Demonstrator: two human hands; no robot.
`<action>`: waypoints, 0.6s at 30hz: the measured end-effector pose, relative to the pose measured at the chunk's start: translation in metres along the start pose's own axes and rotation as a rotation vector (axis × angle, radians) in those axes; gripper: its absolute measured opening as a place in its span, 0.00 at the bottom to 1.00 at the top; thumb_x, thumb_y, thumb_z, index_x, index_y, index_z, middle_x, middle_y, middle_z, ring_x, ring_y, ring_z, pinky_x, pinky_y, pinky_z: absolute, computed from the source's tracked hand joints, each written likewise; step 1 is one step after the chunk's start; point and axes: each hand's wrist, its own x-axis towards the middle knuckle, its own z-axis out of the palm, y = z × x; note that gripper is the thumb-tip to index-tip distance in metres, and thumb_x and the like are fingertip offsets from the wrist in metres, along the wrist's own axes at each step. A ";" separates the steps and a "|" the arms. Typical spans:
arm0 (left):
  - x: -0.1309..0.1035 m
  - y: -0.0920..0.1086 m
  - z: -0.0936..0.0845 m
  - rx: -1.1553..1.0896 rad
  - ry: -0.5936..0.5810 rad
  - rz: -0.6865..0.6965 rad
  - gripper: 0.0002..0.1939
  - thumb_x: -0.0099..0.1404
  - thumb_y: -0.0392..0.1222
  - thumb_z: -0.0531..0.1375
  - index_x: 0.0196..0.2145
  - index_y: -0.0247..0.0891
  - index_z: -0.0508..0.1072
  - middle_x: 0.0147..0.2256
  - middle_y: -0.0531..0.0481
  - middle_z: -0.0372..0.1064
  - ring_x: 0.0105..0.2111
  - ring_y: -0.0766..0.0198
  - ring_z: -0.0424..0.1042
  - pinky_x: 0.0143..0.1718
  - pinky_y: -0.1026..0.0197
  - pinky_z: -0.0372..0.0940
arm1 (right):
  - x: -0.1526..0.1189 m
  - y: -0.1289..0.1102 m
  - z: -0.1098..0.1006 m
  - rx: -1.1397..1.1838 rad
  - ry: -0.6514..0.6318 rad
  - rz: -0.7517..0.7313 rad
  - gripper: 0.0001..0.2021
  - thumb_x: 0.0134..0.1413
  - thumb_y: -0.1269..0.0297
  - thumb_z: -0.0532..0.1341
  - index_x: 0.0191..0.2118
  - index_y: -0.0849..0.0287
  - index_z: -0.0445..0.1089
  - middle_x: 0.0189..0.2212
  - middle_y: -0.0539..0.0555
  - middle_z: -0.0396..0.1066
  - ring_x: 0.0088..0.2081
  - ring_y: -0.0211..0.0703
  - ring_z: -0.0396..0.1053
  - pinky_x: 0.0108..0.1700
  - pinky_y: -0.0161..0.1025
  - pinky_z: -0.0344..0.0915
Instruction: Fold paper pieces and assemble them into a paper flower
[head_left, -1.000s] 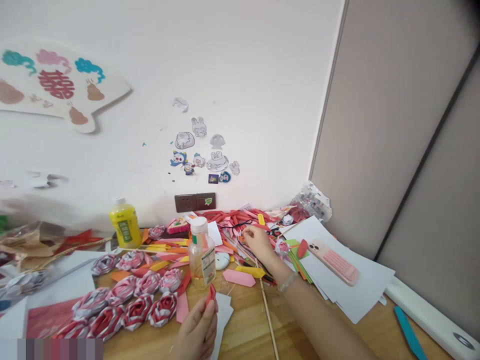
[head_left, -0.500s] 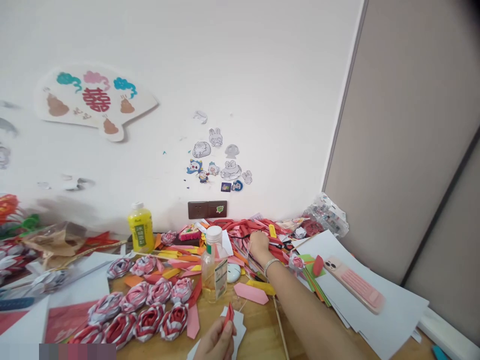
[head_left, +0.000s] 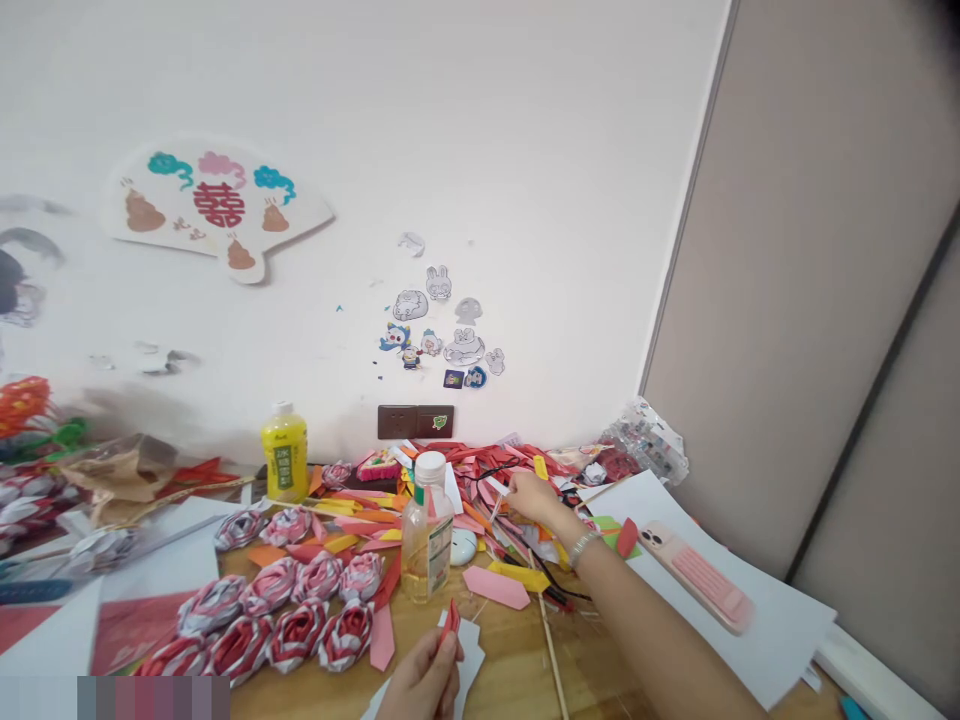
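Low in the middle, my left hand pinches a small folded red paper piece upright between thumb and fingers. White paper sheets lie just beneath and behind it. My right hand reaches over a heap of red, pink and orange paper strips, fingers drawn together. A pale strip shows at its fingertips; whether they hold it is unclear. Below that hand lie a yellow strip and a pink strip, close to a thin wooden stick.
An opened clear bottle stands between my hands, beside a round white case. Several folded paper roses sit left, a yellow bottle behind them. A pink phone rests on white sheets at right.
My right hand has drawn back slightly toward me and to the right, and black cord and pens now show below the wrist. My left hand keeps its pinch on the red paper.
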 end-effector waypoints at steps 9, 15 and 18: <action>-0.006 0.009 0.010 -0.106 0.041 0.117 0.25 0.43 0.65 0.59 0.24 0.38 0.62 0.12 0.63 0.55 0.07 0.80 0.42 0.07 0.75 0.40 | -0.138 -0.011 0.024 0.392 0.161 -0.238 0.08 0.47 0.69 0.53 0.20 0.60 0.60 0.17 0.46 0.59 0.22 0.34 0.57 0.23 0.30 0.48; -0.014 0.015 0.014 -0.099 0.052 0.118 0.24 0.44 0.63 0.60 0.24 0.39 0.61 0.10 0.66 0.48 0.07 0.80 0.40 0.08 0.74 0.39 | -0.161 -0.035 0.052 0.376 0.260 -0.372 0.09 0.50 0.70 0.53 0.21 0.61 0.61 0.19 0.48 0.62 0.23 0.34 0.59 0.26 0.30 0.49; -0.014 0.016 0.015 -0.085 0.067 0.069 0.25 0.40 0.63 0.62 0.25 0.39 0.61 0.09 0.68 0.45 0.07 0.79 0.39 0.09 0.74 0.37 | -0.165 -0.039 0.058 0.295 0.356 -0.425 0.09 0.50 0.72 0.52 0.21 0.61 0.60 0.19 0.48 0.62 0.23 0.34 0.59 0.25 0.31 0.48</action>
